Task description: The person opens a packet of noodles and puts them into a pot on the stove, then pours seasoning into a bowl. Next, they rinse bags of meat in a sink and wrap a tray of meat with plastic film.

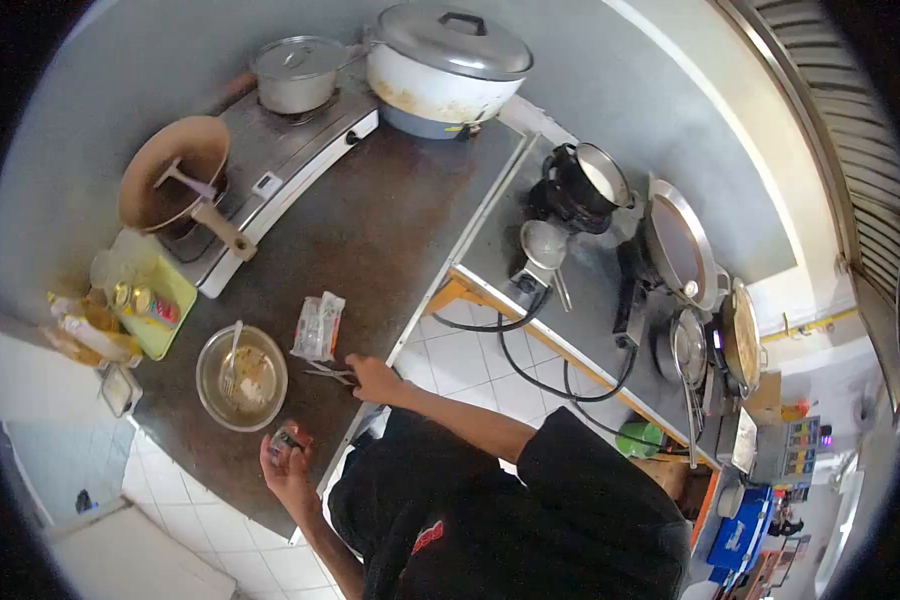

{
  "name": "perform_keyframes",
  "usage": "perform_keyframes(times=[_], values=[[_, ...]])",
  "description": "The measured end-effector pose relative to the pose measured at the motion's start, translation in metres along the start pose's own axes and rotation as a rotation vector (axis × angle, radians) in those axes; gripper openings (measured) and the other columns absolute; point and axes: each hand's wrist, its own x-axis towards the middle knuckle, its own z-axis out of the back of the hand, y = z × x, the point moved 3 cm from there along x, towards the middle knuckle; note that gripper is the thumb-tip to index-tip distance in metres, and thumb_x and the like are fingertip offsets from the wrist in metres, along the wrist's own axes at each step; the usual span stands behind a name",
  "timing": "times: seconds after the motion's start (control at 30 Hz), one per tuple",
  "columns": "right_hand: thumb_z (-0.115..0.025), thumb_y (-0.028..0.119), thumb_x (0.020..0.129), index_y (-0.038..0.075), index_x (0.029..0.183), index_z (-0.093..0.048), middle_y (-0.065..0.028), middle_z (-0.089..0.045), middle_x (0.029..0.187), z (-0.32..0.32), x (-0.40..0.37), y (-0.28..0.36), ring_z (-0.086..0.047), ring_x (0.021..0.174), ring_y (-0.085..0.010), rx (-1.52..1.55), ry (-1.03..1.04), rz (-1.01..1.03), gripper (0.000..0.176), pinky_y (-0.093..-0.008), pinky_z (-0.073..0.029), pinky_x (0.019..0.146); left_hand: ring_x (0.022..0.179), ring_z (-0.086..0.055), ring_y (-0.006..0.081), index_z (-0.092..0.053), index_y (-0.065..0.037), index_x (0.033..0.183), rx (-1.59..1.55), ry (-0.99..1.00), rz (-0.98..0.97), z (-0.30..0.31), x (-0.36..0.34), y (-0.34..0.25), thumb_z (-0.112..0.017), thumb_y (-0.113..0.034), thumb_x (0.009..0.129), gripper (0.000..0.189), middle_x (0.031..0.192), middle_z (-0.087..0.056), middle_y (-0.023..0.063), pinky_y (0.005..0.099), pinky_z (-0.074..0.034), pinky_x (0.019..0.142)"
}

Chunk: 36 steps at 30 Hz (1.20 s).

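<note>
Left hand grips small packet, near bowl; right hand closed on scissors, surface below.

The left hand's fingers partly cover a small item, its print too small to read, and the right hand hides the near end of a metal tool. The food in the bowl is indistinct. The bottom edge cuts off the black shirt; the far-right shelves blur.

A gap separates the bowl and packet; the stove stands beyond.
</note>
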Motion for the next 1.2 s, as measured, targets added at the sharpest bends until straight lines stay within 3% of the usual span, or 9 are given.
perform_keyframes(times=[0.03, 0.07, 0.1, 0.2, 0.27, 0.4, 0.5, 0.6, 1.2], values=[[-0.077, 0.012, 0.076, 0.0, 0.123, -0.055, -0.0236, -0.062, 0.114, 0.0, -0.006, 0.002, -0.066, 0.1, -0.0387, 0.109, 0.053, -0.048, 0.053, -0.0443, -0.056, 0.084, 0.102, -0.066, 0.0215, -0.049, -0.002, 0.134, 0.062, -0.023, -0.055, 0.004, -0.001, -0.003, -0.069, -0.008, 0.093, 0.046, 0.119, -0.063, 0.0137, 0.036, -0.058, 0.084], [-0.071, 0.011, 0.085, -0.003, 0.122, -0.054, -0.0213, -0.068, 0.102, -0.011, -0.016, -0.006, -0.07, 0.093, -0.0294, 0.806, 0.258, -0.363, 0.043, -0.037, -0.059, 0.077, 0.099, -0.066, 0.0186, -0.053, 0.001, 0.129, 0.095, -0.079, -0.08, 0.001, -0.003, -0.013, -0.07, -0.007, 0.092, 0.042, 0.114, -0.065, 0.0127, 0.0326, -0.056, 0.085], [-0.071, 0.01, 0.091, -0.002, 0.118, -0.056, -0.018, -0.065, 0.108, -0.019, -0.027, -0.008, -0.066, 0.104, -0.0265, 1.39, 0.471, -0.39, 0.033, -0.0305, -0.055, 0.094, 0.097, -0.066, 0.0174, -0.056, 0.001, 0.125, 0.084, -0.052, -0.082, 0.001, -0.002, -0.017, -0.07, -0.008, 0.092, 0.037, 0.11, -0.067, 0.0111, 0.0307, -0.056, 0.083], [-0.058, 0.015, 0.101, 0.005, 0.132, -0.05, -0.0135, -0.061, 0.119, 0.0, -0.078, 0.025, -0.065, 0.097, -0.0228, 1.812, 0.641, -0.73, 0.034, -0.0293, -0.054, 0.093, 0.086, -0.064, 0.0116, -0.065, 0.0, 0.111, -0.088, -0.101, -0.031, -0.009, 0.005, -0.035, -0.069, -0.013, 0.094, 0.022, 0.1, -0.069, 0.0059, 0.0265, -0.053, 0.076], [-0.066, 0.02, 0.097, 0.009, 0.134, -0.047, -0.0087, -0.063, 0.111, 0.046, -0.098, 0.072, -0.063, 0.09, -0.0183, 1.736, 0.947, -0.406, 0.043, -0.0257, -0.052, 0.085, 0.09, -0.063, 0.0101, -0.061, 0.001, 0.115, -0.267, -0.081, 0.011, -0.018, 0.01, -0.041, -0.062, -0.005, 0.097, 0.019, 0.104, -0.067, 0.0055, 0.0262, -0.052, 0.078], [-0.08, 0.017, 0.084, 0.006, 0.123, -0.042, -0.0028, -0.06, 0.088, 0.072, -0.109, 0.11, -0.053, 0.073, -0.0097, 0.663, 0.379, 0.12, 0.056, -0.0232, -0.044, 0.07, 0.088, -0.061, 0.0089, -0.054, -0.001, 0.128, -0.299, -0.109, 0.017, -0.033, 0.016, -0.053, -0.059, 0.0, 0.097, 0.032, 0.106, -0.066, 0.0049, 0.0248, -0.051, 0.078], [-0.085, 0.04, 0.079, 0.006, 0.122, -0.044, -0.0032, -0.061, 0.071, 0.097, -0.114, 0.15, -0.06, 0.065, -0.013, 0.15, 0.321, 0.032, 0.068, -0.0263, -0.045, 0.062, 0.091, -0.062, 0.0089, -0.053, -0.001, 0.131, -0.285, -0.055, 0.039, -0.033, 0.02, -0.045, -0.058, 0.002, 0.097, 0.035, 0.11, -0.066, 0.006, 0.0244, -0.052, 0.077], [-0.09, 0.043, 0.071, 0.006, 0.118, -0.045, -0.0016, -0.057, 0.059, 0.097, -0.111, 0.155, -0.057, 0.054, -0.0135, 0.212, 0.28, 0.033, 0.075, -0.0281, -0.043, 0.057, 0.105, -0.066, 0.0201, -0.049, 0.0, 0.135, -0.279, 0.044, 0.055, -0.037, 0.021, -0.04, -0.052, 0.003, 0.099, 0.036, 0.118, -0.065, 0.0114, 0.0378, -0.059, 0.085], [-0.09, 0.036, 0.071, 0.01, 0.115, -0.045, -0.0005, -0.056, 0.056, 0.109, -0.106, 0.159, -0.056, 0.053, -0.0137, 0.209, 0.282, 0.084, 0.068, -0.0277, -0.043, 0.057, 0.106, -0.065, 0.0213, -0.048, -0.001, 0.134, -0.462, 0.093, 0.069, -0.048, 0.012, -0.055, -0.049, 0.003, 0.1, 0.035, 0.123, -0.062, 0.0117, 0.042, -0.06, 0.085]])
